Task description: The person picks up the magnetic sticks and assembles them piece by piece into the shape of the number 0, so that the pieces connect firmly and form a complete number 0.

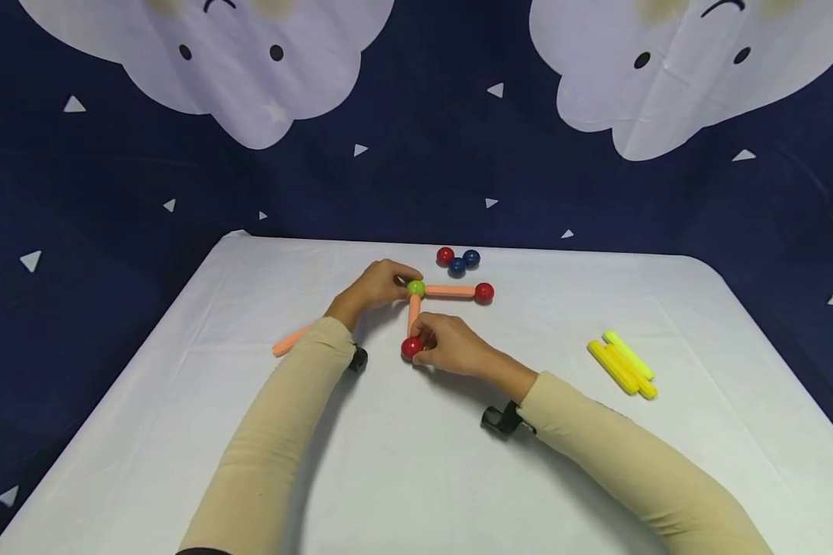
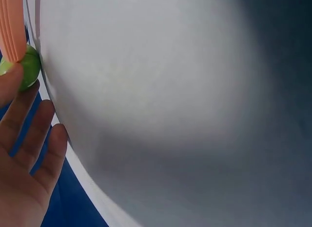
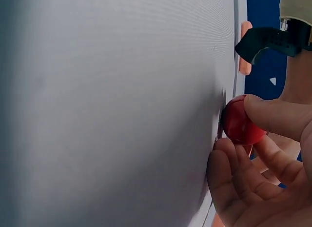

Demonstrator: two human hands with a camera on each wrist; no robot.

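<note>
My left hand (image 1: 375,287) pinches a green ball (image 1: 416,288) between thumb and fingers; the left wrist view shows an orange ribbed stick (image 2: 13,27) meeting this ball by the thumb. From the green ball one orange stick (image 1: 450,291) runs right to a red ball (image 1: 483,293). Another orange stick (image 1: 414,310) points toward the near side, its lower part beside the right fingers. At its near end is a second red ball (image 1: 412,348), which my right hand (image 1: 456,344) grips. Thumb and fingertips hold that ball close over the tabletop in the right wrist view.
Behind the joined pieces, a loose red ball (image 1: 445,256) and two blue balls (image 1: 456,267) sit together on the white table (image 1: 416,462). Several yellow sticks (image 1: 621,366) lie at the right. One more orange stick (image 1: 290,341) is partly covered by the left sleeve.
</note>
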